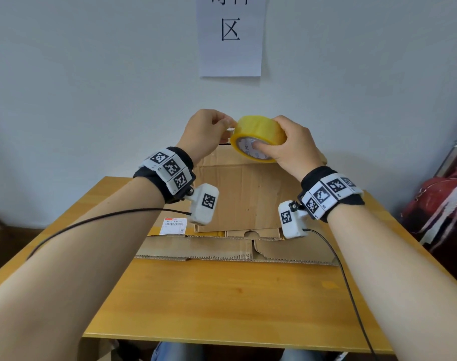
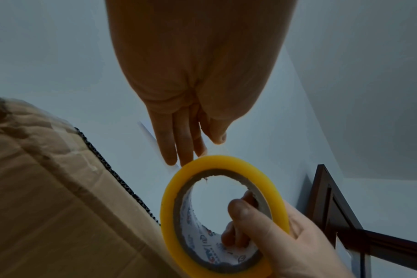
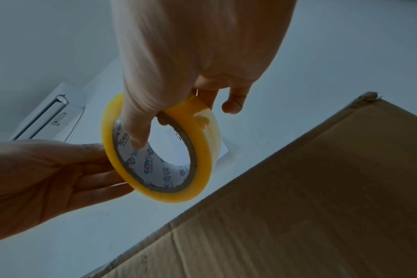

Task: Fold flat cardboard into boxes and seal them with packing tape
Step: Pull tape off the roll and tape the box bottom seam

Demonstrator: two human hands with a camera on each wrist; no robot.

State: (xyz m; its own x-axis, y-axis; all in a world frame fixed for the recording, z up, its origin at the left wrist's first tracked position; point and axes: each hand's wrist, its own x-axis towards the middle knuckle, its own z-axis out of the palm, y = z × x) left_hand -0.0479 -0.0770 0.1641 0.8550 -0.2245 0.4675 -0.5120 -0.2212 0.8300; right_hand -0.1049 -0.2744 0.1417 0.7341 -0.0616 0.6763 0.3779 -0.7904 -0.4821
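Aloft, the right hand [image 1: 291, 148] grips a yellow packing-tape roll [image 1: 258, 136] above the brown cardboard box's [image 1: 248, 194] far edge; the left hand [image 1: 205, 132] pinches its rim.

Above your grip, the paper sheet [image 1: 230, 35] on the wall shows the character "区"; the characters over it are cut off. Inside the tape roll [image 3: 155, 150] you hold, the core reads "CCTV". The white sticker [image 1: 173, 225] below carries a barcode, too small to read.

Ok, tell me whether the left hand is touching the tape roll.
Touching. In the right wrist view, the left hand's fingertips rest against the tape roll's yellow outer face, with no gap, while the right hand grips it.
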